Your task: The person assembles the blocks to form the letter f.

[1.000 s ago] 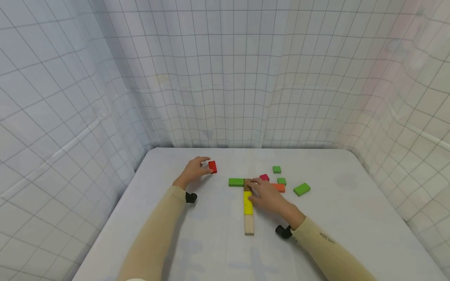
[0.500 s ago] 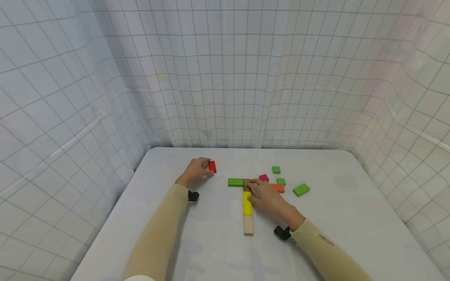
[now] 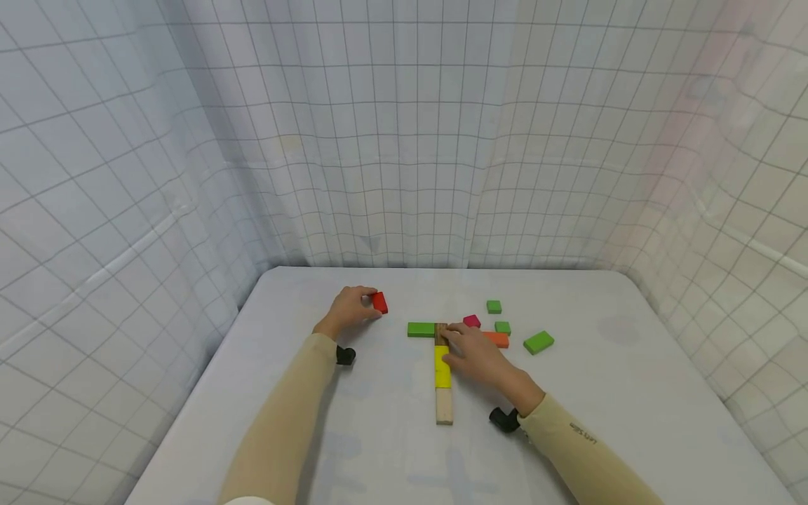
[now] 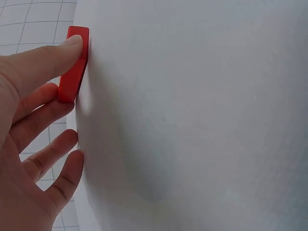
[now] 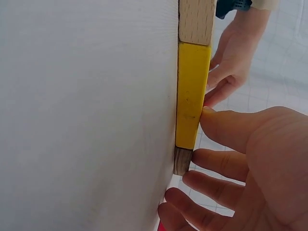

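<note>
In the head view my left hand [image 3: 348, 308] pinches a red block [image 3: 380, 302] at the left back of the table. The left wrist view shows the thumb on one end of the red block [image 4: 76, 67] and fingertips at its other end. My right hand [image 3: 482, 359] touches a row of flat blocks with relaxed fingers. Its thumb rests on a yellow block [image 5: 190, 96] and its forefinger touches a dark brown block [image 5: 182, 161]. A pale wooden block [image 3: 445, 407] continues the row nearer me. Beside the brown block, a green block [image 3: 421, 330] extends leftward.
Partly behind the right hand lie an orange block [image 3: 497, 340] and a crimson block [image 3: 471, 320]. Two small green blocks [image 3: 494, 306] and a larger green block [image 3: 539, 342] lie further right. White gridded curtains [image 3: 404, 161] enclose the white table [image 3: 568, 301] at back and sides.
My left hand has shifted slightly to the right, its fingers closer about the red block. The right hand stays in place at the row, and the blocks keep their arrangement.
</note>
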`<state>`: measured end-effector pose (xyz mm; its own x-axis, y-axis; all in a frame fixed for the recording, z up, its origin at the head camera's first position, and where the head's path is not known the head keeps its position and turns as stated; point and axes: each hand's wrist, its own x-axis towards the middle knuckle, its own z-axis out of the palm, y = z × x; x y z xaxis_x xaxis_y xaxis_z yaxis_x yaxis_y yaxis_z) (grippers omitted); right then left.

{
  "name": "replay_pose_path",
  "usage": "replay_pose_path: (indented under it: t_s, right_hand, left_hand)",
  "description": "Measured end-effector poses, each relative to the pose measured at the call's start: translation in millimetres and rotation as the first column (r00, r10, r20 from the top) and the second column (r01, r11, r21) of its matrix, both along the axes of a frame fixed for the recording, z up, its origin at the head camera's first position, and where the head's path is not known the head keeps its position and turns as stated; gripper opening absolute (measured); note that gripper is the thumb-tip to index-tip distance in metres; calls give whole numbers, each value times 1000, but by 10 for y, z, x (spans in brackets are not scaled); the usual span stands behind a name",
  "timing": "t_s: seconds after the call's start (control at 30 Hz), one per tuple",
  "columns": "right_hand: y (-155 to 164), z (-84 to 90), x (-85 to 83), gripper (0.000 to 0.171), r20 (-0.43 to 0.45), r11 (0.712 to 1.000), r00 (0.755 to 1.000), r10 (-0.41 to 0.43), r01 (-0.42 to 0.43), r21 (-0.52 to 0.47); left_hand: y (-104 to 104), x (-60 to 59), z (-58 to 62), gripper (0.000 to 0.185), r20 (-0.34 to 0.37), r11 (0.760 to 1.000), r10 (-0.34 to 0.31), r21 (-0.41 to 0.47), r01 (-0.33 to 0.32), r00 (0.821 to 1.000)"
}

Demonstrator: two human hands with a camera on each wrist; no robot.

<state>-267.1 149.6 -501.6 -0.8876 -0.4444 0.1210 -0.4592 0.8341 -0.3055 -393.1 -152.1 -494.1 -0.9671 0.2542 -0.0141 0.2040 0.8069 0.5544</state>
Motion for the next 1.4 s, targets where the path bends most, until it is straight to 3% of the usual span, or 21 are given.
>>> replay_pose_path:
  t_s: [0.63,0.97,1.4]
  right_hand:
    - [1,48,-17,59,-30,1000,999,19,-18,17]
    - [-7,67,0,58,-29,1000,1000,9,-8,25]
    - [-23,23,-8,58,-2,1000,1000,-11,11,28]
  left_hand:
    - [60,-15,-3,59,-57,997,15,81,-10,998]
    - [265,47,136,57,-112,995,-28,97,39,993]
    - [460,94,215,57,-145,994,-70,71,81,987]
